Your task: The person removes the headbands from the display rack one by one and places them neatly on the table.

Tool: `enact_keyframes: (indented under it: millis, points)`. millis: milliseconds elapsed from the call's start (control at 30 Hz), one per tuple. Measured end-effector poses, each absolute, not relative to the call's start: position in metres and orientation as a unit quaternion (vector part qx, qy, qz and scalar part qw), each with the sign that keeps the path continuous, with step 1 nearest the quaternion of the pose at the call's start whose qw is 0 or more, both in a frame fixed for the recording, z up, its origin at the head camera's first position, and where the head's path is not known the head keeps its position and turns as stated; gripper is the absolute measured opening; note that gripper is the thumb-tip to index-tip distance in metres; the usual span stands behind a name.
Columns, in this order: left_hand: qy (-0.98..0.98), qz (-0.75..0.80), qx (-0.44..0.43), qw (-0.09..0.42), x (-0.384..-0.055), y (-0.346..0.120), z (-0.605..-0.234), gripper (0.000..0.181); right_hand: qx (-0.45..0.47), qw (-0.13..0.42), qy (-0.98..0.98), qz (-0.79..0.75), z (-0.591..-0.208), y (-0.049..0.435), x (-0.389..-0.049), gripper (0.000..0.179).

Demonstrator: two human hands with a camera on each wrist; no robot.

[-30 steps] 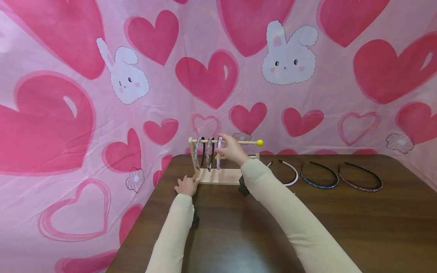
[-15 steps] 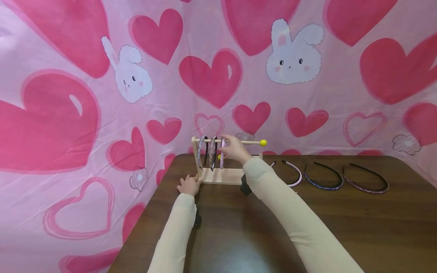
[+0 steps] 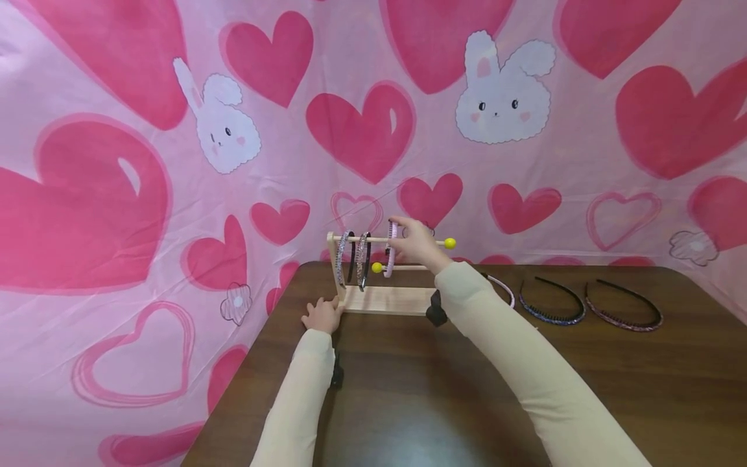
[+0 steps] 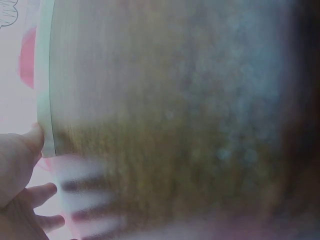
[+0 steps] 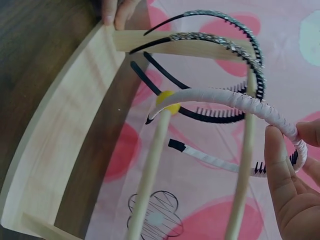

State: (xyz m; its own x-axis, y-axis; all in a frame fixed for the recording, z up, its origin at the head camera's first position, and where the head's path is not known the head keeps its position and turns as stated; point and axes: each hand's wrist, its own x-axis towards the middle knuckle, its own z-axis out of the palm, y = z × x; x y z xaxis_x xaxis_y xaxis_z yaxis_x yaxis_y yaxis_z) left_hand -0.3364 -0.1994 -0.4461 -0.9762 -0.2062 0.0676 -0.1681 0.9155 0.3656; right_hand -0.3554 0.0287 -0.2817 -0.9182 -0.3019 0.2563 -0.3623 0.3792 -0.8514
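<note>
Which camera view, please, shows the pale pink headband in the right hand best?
The right wrist view: the pale pink headband looks large, both black ends visible. The head view shows it small, nearly edge-on; the left wrist view doesn't show it.

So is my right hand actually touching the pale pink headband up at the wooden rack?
Touching. The right wrist view shows it plainly: the right hand pinches the pale pink headband at its bend.
</note>
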Motion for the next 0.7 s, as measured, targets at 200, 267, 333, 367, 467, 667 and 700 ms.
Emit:
enact_keyframes:
  millis: [200, 267, 333, 367, 467, 667, 700]
  points:
    - [-0.978, -0.179, 0.096, 0.052, -0.335, -0.198, -0.444, 0.045, 0.211, 0.027, -0.819, 0.533, -0.275, 0.04, -0.351, 0.058]
    - [-0.978, -0.181, 0.096, 0.05, -0.335, -0.198, -0.443, 0.045, 0.211, 0.029, -0.816, 0.537, -0.274, 0.043, -0.35, 0.058]
    - [-0.978, -0.181, 0.095, 0.049, -0.335, -0.198, -0.443, 0.045, 0.21, 0.027, -0.816, 0.538, -0.273, 0.046, -0.348, 0.059]
    - [-0.978, -0.182, 0.094, 0.048, -0.335, -0.198, -0.443, 0.045, 0.21, 0.027, -0.815, 0.539, -0.272, 0.048, -0.347, 0.059]
    - [-0.978, -0.18, 0.093, 0.048, -0.335, -0.198, -0.443, 0.045, 0.216, 0.026, -0.81, 0.544, -0.272, 0.053, -0.345, 0.059]
    - [-0.978, -0.177, 0.095, 0.047, -0.337, -0.199, -0.445, 0.045, 0.237, 0.034, -0.789, 0.566, -0.269, 0.063, -0.339, 0.055]
    - [-0.979, -0.177, 0.095, 0.046, -0.337, -0.199, -0.445, 0.045, 0.239, 0.035, -0.786, 0.57, -0.269, 0.065, -0.338, 0.055]
